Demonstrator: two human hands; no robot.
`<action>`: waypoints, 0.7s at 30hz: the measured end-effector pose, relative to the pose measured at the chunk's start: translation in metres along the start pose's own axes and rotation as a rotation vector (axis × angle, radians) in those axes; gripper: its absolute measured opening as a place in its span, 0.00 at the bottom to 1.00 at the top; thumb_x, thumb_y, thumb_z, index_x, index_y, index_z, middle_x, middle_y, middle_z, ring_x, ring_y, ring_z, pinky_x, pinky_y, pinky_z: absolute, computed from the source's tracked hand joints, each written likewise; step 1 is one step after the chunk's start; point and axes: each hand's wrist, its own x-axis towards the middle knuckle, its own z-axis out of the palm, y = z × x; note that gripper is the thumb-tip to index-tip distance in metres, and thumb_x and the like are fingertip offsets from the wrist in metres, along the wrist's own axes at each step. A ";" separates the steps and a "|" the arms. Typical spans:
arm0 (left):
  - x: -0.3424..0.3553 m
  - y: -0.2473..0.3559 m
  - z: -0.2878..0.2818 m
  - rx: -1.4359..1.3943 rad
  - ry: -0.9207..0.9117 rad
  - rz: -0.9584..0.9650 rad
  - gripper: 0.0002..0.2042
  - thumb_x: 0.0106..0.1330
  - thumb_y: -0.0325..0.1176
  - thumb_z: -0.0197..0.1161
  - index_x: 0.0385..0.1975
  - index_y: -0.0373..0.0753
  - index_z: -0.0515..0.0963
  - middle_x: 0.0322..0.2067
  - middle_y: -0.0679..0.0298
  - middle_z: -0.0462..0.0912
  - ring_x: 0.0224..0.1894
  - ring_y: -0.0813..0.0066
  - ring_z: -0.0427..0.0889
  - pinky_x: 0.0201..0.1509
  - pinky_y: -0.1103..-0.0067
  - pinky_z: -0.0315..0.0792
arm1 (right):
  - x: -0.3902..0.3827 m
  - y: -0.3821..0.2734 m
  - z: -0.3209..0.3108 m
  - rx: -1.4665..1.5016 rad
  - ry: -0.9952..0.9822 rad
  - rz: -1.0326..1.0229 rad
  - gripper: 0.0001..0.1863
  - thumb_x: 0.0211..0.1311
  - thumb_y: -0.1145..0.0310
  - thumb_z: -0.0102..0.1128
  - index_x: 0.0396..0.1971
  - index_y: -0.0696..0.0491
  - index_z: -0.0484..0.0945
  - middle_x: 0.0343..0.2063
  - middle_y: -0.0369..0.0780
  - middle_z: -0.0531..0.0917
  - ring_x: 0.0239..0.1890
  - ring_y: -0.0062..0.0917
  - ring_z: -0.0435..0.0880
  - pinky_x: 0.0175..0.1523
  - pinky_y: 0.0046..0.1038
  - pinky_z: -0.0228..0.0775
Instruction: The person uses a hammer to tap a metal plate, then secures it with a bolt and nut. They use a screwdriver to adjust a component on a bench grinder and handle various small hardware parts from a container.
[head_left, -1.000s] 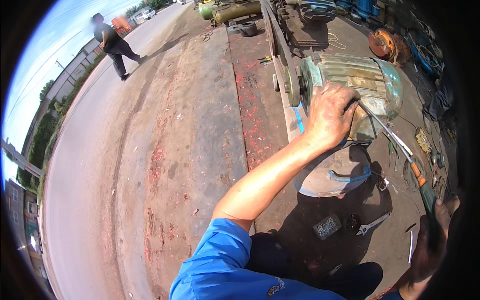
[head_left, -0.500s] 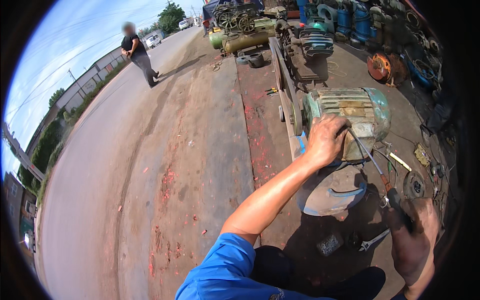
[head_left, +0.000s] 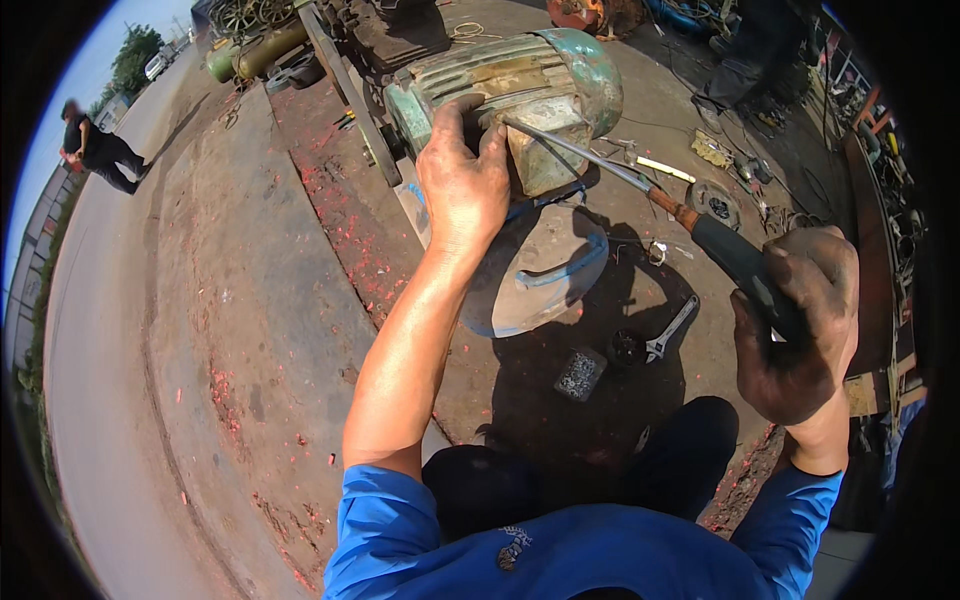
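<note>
My left hand (head_left: 463,185) has its fingers curled against the weathered green electric motor (head_left: 545,85), at the tip of a long metal-shafted tool (head_left: 615,170); what exactly they grip is hidden. My right hand (head_left: 797,330) is wrapped around the tool's long dark handle, low on the right. The shaft runs diagonally up-left to the motor's side. A belt drive (head_left: 350,95) stands at the motor's left end. Under the motor is a flat metal base (head_left: 505,290) with blue edging. An adjustable wrench (head_left: 672,325) and a clear container of small parts (head_left: 580,374) lie below.
A person (head_left: 95,150) in dark clothes stands by the road at left. Another person's dark-trousered leg (head_left: 740,65) is at upper right. Compressor tanks (head_left: 255,60), an orange machine (head_left: 575,15) and scattered parts (head_left: 715,150) surround the motor. My knees (head_left: 680,450) are below.
The view has tilted down and turned, so the motor appears higher and farther left. My right hand has risen on the handle's side. The left-side person appears turned and farther left.
</note>
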 end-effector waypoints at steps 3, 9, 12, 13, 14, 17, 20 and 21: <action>-0.005 0.003 0.008 -0.075 0.085 0.013 0.13 0.57 0.21 0.62 0.42 0.30 0.75 0.34 0.51 0.83 0.37 0.63 0.84 0.44 0.73 0.75 | -0.006 -0.001 -0.006 -0.034 -0.054 0.011 0.21 0.50 0.79 0.65 0.45 0.60 0.70 0.35 0.49 0.78 0.30 0.35 0.79 0.33 0.31 0.71; -0.008 -0.001 0.007 -0.107 0.090 0.010 0.12 0.58 0.23 0.64 0.42 0.29 0.77 0.34 0.57 0.84 0.39 0.74 0.82 0.46 0.78 0.75 | -0.002 -0.011 -0.006 -0.029 -0.006 0.038 0.25 0.47 0.77 0.69 0.46 0.60 0.70 0.35 0.48 0.78 0.31 0.36 0.79 0.36 0.32 0.73; -0.008 -0.001 0.007 -0.133 0.092 0.035 0.12 0.58 0.22 0.64 0.41 0.29 0.78 0.33 0.56 0.84 0.38 0.71 0.83 0.46 0.77 0.75 | -0.006 -0.010 -0.006 -0.057 -0.031 0.039 0.22 0.53 0.76 0.66 0.47 0.61 0.69 0.35 0.48 0.78 0.32 0.34 0.79 0.36 0.30 0.72; -0.008 0.001 0.005 -0.132 0.079 0.038 0.12 0.57 0.22 0.63 0.42 0.30 0.77 0.35 0.53 0.83 0.39 0.66 0.83 0.45 0.75 0.75 | -0.008 -0.009 -0.008 -0.065 -0.041 0.128 0.22 0.55 0.75 0.66 0.47 0.62 0.69 0.35 0.48 0.79 0.32 0.32 0.80 0.37 0.29 0.73; -0.009 0.004 0.002 -0.132 0.065 0.042 0.13 0.57 0.21 0.62 0.43 0.31 0.76 0.37 0.50 0.82 0.39 0.61 0.83 0.45 0.72 0.75 | -0.009 -0.008 -0.012 -0.075 -0.054 0.227 0.22 0.57 0.73 0.66 0.48 0.63 0.68 0.35 0.47 0.79 0.33 0.31 0.80 0.38 0.27 0.73; -0.016 -0.005 -0.001 0.017 0.133 0.239 0.17 0.56 0.21 0.60 0.47 0.33 0.74 0.45 0.46 0.76 0.44 0.52 0.79 0.46 0.68 0.73 | -0.007 -0.007 -0.010 -0.083 -0.065 0.176 0.24 0.57 0.72 0.67 0.50 0.63 0.68 0.38 0.48 0.77 0.37 0.31 0.79 0.43 0.28 0.72; -0.031 0.001 0.012 0.031 0.173 0.547 0.24 0.51 0.21 0.61 0.52 0.38 0.72 0.53 0.49 0.70 0.50 0.53 0.73 0.52 0.66 0.69 | -0.005 -0.007 -0.011 -0.132 -0.101 0.064 0.22 0.57 0.71 0.65 0.49 0.62 0.68 0.36 0.47 0.73 0.37 0.30 0.76 0.43 0.27 0.68; -0.039 0.014 0.020 0.052 0.193 0.695 0.24 0.51 0.22 0.61 0.52 0.37 0.72 0.52 0.51 0.72 0.51 0.56 0.73 0.52 0.68 0.70 | -0.007 -0.008 -0.013 -0.154 -0.102 0.108 0.19 0.60 0.70 0.63 0.47 0.62 0.70 0.32 0.44 0.73 0.32 0.27 0.74 0.38 0.25 0.66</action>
